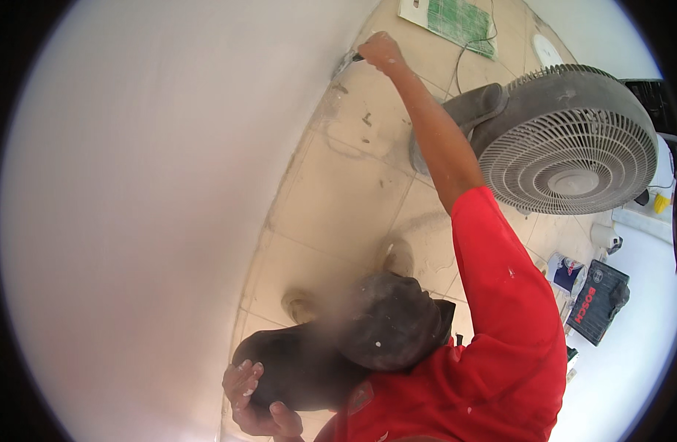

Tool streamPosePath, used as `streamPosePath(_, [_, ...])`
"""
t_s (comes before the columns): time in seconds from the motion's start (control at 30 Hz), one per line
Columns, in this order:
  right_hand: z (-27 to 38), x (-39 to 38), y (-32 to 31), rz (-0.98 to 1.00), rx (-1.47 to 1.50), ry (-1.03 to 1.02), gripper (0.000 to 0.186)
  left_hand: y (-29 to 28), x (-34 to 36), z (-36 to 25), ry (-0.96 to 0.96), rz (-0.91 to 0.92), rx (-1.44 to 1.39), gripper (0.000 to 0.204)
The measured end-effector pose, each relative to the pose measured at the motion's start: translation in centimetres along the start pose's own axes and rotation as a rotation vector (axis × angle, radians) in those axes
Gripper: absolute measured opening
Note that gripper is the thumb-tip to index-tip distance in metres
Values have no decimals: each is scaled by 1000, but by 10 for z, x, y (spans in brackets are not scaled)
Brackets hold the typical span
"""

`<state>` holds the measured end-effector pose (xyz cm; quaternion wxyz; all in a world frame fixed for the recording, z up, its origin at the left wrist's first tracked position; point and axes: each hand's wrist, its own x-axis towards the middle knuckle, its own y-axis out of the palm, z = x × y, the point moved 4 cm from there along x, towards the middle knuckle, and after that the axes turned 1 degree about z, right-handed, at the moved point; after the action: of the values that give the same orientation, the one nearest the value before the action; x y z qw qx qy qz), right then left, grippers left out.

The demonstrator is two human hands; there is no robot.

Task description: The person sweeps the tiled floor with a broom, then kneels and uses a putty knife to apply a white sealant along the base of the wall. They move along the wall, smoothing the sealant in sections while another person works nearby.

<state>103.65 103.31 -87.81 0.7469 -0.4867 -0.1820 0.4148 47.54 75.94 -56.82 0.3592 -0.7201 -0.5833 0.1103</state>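
At the top, my right arm reaches out in a red sleeve, and my right hand is closed in a fist. It grips the dark handle of what looks like a scraper, whose greyish blade lies at the foot of the white wall. Its exact shape is too small to make out. At the lower left, my left hand is beside my knee in black trousers, close to the wall. Its fingers are loosely bent, thumb apart, and nothing shows in it.
A large grey fan stands right of my right arm. A green and white sheet and a cable lie beyond it. At the right are a dark tool case and a paint can. Beige floor tiles carry dusty marks.
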Motion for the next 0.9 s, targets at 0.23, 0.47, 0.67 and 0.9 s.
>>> streamPosePath(0.23, [-7,25,-18,21,37,36,39,0,9,-4,-36,43,44,39])
streamPosePath(0.47, [-15,41,-16,-40,27,135,36,-3,8,-2,-48,51,37,38])
streamPosePath(0.67, [-25,-74,-13,-160,213,223,37,-5,-2,-8,-3,36,33,36])
streamPosePath(0.9, [-42,-307,108,274,1195,252,21,-20,-11,-4,81,-15,-43,40])
